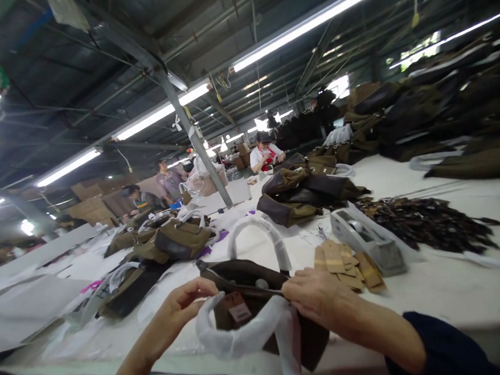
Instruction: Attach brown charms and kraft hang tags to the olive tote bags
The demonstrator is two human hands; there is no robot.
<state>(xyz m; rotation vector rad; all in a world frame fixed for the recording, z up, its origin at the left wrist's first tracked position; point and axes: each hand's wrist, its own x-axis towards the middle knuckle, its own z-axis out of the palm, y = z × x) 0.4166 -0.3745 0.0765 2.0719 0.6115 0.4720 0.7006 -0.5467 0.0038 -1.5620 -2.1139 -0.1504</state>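
A dark olive bag (312, 337) stands near the table's front edge, its top partly open, with two handles wrapped in white material (239, 339). A reddish-brown tag with a white label (238, 309) hangs at its front. My right hand (315, 297) is closed on the right end of the bag's top edge. On the left, my left hand (189, 303) is at the bag's upper left corner beside the front handle, its thumb and fingers apart; whether the fingertips touch the bag is hard to tell.
Right of the bag lie tan cards (338, 261), a grey tape dispenser (369, 242) and a pile of dark straps (432, 220). More olive bags lie ahead (293, 193), at left (180, 238) and heaped at right (479, 160). People sit and stand farther back.
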